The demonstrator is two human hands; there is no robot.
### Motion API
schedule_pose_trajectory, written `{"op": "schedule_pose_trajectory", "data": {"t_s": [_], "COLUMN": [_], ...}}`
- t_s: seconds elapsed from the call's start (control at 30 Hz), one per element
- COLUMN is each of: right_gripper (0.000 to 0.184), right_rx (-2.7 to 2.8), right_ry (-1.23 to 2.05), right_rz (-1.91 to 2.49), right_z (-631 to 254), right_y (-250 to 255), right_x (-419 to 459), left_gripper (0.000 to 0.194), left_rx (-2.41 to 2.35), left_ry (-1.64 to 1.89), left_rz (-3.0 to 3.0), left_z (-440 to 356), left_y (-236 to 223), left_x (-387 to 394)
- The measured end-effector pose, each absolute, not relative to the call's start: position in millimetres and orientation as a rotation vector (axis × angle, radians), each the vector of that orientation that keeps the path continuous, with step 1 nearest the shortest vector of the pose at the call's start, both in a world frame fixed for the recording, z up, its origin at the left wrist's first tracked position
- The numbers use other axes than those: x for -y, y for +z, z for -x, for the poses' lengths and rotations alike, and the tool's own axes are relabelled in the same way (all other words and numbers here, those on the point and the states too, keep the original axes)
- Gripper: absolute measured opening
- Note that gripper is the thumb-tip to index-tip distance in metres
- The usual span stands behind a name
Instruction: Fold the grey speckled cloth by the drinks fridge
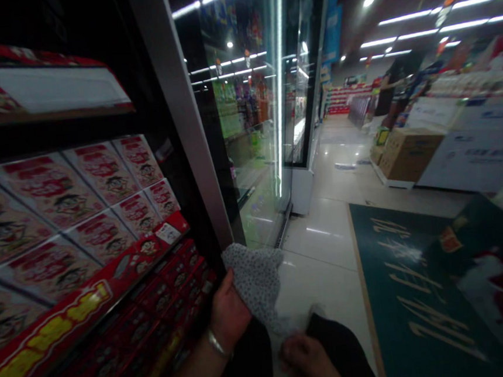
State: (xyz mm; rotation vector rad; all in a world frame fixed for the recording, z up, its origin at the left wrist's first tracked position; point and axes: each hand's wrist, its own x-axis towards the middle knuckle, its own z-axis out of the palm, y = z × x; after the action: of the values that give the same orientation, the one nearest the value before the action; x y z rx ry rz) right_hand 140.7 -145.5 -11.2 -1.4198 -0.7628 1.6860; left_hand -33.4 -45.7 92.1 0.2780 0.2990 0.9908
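- left hand (228, 315): fingers closed on the upper part of the speckled grey cloth (257, 282); a bracelet (216, 344) sits on the wrist.
- right hand (305, 357): blurred, pinching the cloth's lower end, below and right of the left hand.
- red boxes (105, 225): shelved directly left of the left hand.
- glass door (250, 124): above the cloth.
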Motion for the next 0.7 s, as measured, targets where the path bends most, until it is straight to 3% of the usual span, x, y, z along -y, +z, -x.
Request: {"op": "schedule_pose_trajectory", "data": {"t_s": [0.1, 0.27, 0.37, 0.53, 0.7], "right_gripper": [0.058, 0.070, 0.073, 0.060, 0.068], "right_rx": [0.865, 0.827, 0.847, 0.847, 0.799], "right_ry": [1.572, 1.324, 1.341, 1.474, 1.443], "right_rz": [1.522, 1.483, 1.335, 1.149, 1.227], "right_z": [-159, -191, -196, -190, -186], "right_y": [-16, 26, 52, 73, 84], "right_x": [139, 116, 107, 106, 111], "left_gripper": [0.046, 0.032, 0.029, 0.035, 0.026], "left_rx": [-0.190, -0.188, -0.265, -0.354, -0.315], "left_ry": [0.942, 0.893, 0.874, 0.887, 0.882], "left_rz": [-0.378, -0.402, -0.356, -0.290, -0.325], "left_z": [39, 37, 34, 32, 31], "left_y": [94, 101, 103, 102, 103], "left_x": [43, 44, 44, 41, 42]}}
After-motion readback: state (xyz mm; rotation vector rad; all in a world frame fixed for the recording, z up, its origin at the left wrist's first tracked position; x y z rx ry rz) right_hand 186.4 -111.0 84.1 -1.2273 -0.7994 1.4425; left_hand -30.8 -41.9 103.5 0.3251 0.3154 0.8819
